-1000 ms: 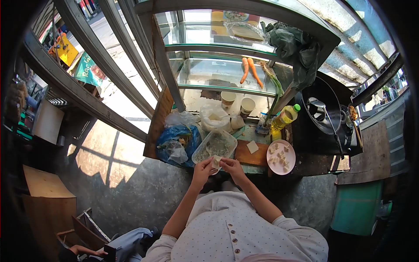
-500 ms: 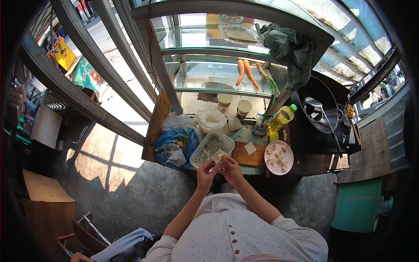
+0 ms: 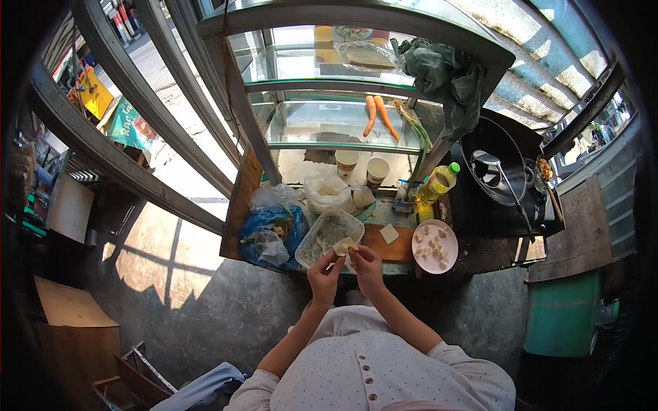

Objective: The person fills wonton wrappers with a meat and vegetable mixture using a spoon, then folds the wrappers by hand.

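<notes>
A pale, thin dough wrapper is pinched between both hands, over the near edge of a clear plastic tub with a greenish-white filling. My left hand grips its left side, and my right hand its right side. Right of the tub, one flat square wrapper lies on a brown wooden board. Beyond it, a pink plate holds several small folded pieces. A white plastic bag stands behind the tub.
Blue plastic bag at the left; two paper cups behind. An oil bottle with green cap stands before a black wok with a ladle. Carrots lie on the glass shelf. Part of a blue-clad person shows lower left.
Both hands have spread slightly apart, and the wrapper now looks more folded between the fingertips. The view has shifted a little.
</notes>
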`<state>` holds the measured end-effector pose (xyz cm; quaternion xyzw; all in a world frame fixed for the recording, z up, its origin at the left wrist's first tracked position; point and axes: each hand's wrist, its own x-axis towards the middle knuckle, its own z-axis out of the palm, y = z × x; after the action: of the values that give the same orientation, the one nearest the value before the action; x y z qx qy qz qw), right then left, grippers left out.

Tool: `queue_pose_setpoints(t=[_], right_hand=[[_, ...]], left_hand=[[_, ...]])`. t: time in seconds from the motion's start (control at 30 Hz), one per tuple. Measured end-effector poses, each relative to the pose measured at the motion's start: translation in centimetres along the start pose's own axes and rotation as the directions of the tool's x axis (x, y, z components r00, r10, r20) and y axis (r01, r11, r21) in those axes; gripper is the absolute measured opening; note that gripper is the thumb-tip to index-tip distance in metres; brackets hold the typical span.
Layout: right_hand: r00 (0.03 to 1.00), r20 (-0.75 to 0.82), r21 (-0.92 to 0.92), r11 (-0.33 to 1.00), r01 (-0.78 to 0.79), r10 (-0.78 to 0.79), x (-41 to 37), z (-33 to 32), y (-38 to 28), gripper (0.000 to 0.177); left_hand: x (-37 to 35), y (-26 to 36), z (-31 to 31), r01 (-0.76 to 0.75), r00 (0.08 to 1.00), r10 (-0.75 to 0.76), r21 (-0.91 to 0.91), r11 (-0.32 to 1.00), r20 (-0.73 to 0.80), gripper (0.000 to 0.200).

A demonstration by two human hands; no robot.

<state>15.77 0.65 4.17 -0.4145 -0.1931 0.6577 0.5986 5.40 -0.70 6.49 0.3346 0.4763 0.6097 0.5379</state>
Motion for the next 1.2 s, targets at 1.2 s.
queue_pose_setpoints(t=[1.2], right_hand=[[0.93,-0.182,-0.273,0.925,0.264,-0.319,-1.4,-6.9,-4.9,0.019]], left_hand=[[-0.1,0.4,3.6,-0.146,0.937,0.064,0.217,0.965,0.344,0.025]])
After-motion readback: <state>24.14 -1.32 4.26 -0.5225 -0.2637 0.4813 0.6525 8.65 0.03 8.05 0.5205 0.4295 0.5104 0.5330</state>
